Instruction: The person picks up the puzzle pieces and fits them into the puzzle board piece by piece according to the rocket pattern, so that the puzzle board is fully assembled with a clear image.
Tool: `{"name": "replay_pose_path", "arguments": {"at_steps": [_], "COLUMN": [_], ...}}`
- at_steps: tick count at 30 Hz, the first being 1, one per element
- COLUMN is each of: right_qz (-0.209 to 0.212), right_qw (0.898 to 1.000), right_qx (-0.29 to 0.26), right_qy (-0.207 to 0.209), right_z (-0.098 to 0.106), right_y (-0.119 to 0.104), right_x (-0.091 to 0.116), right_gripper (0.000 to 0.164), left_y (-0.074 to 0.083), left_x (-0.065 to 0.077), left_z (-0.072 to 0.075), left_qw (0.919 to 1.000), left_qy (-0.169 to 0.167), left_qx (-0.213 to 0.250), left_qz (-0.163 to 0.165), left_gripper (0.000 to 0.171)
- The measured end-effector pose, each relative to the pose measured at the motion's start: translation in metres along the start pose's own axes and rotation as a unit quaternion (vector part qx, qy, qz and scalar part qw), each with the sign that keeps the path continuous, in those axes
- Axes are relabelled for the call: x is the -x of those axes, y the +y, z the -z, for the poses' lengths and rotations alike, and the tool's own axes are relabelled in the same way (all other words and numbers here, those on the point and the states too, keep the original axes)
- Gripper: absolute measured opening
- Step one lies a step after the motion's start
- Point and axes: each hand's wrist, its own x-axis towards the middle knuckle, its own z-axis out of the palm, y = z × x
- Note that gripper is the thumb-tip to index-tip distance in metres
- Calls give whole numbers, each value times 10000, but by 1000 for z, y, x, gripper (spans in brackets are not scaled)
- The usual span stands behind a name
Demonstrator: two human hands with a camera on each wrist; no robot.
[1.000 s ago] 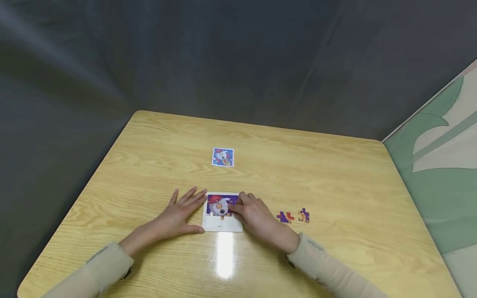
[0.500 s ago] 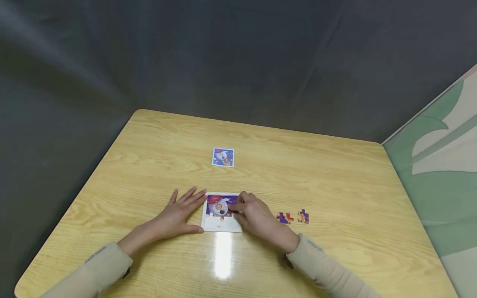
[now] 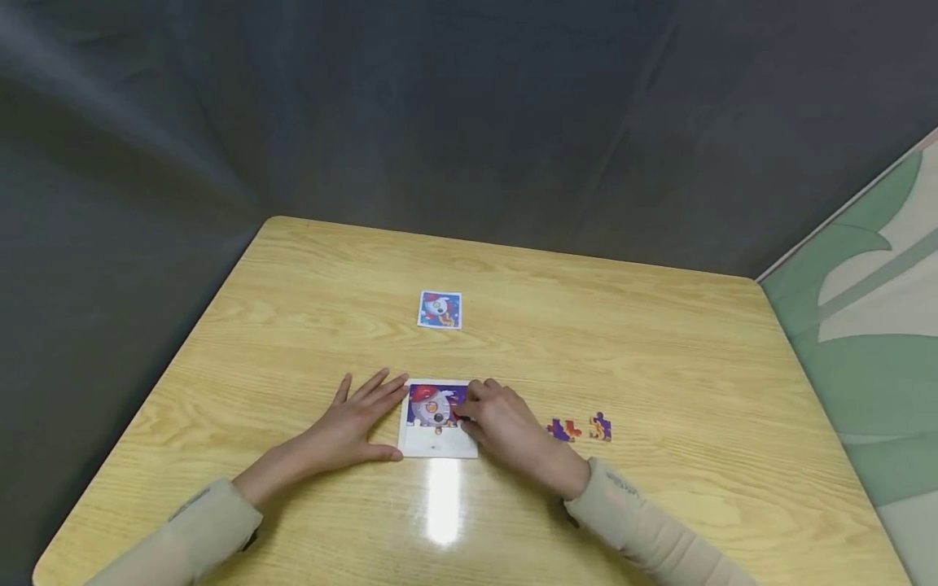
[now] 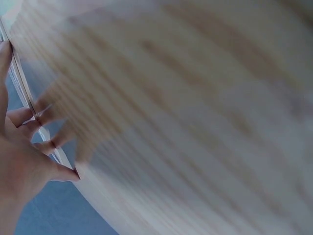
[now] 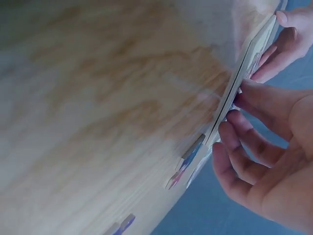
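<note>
A white square puzzle tray [image 3: 440, 444] lies on the table in front of me. Its upper part is filled by purple, red and grey joined pieces [image 3: 432, 404]; the lower strip is bare white. My left hand [image 3: 348, 427] has its fingers spread, with fingertips and thumb touching the tray's left edge. Over the right side of the tray, my right hand [image 3: 506, 427] pinches a puzzle piece between thumb and index finger, its outline mostly hidden. In the right wrist view the thumb and fingertips of the right hand [image 5: 264, 142] meet at the tray [image 5: 244, 63].
To the right of the tray lie loose puzzle pieces in purple and orange [image 3: 563, 429], with another piece [image 3: 600, 426] beside them. A small picture card [image 3: 440, 310] rests farther back on the wooden table [image 3: 623, 342]. Dark curtain [image 3: 469, 122] hangs behind the table.
The right fingers shift only slightly at the right side of the tray. The left hand, loose pieces and card stay in place.
</note>
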Motion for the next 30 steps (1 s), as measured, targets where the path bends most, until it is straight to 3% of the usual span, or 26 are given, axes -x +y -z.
{"name": "replay_pose_path", "arguments": {"at_steps": [2,5,10,15,19,24,30], "right_qz": [12,-67,-726,-1518,-1860,-1993,-1794], "right_qw": [10000,9992,9931,9867,9817,9797,9835], "right_qx": [-88,-280,-415,-310,-133,7,-62], "right_qy": [-9,293,826,484,394,219,231], "right_z": [4,15,35,32,24,19,17], "right_y": [2,6,15,21,24,25,27], "right_x": [0,4,28,58,65,57,50], "right_gripper": [19,18,22,31,46,56,40], "left_y": [1,2,3,1,1,2,2], "left_x": [0,-1,2,5,6,5,3], "left_z": [1,1,1,2,3,3,0], "left_qw": [10000,10000,10000,9999,10000,10000,9999], "left_qy": [-16,-29,-98,-100,-48,-29,-23], "left_qx": [17,19,-5,-36,3,63,88], "left_qz": [17,5,-20,35,54,55,53], "left_gripper": [93,93,94,94,94,93,93]}}
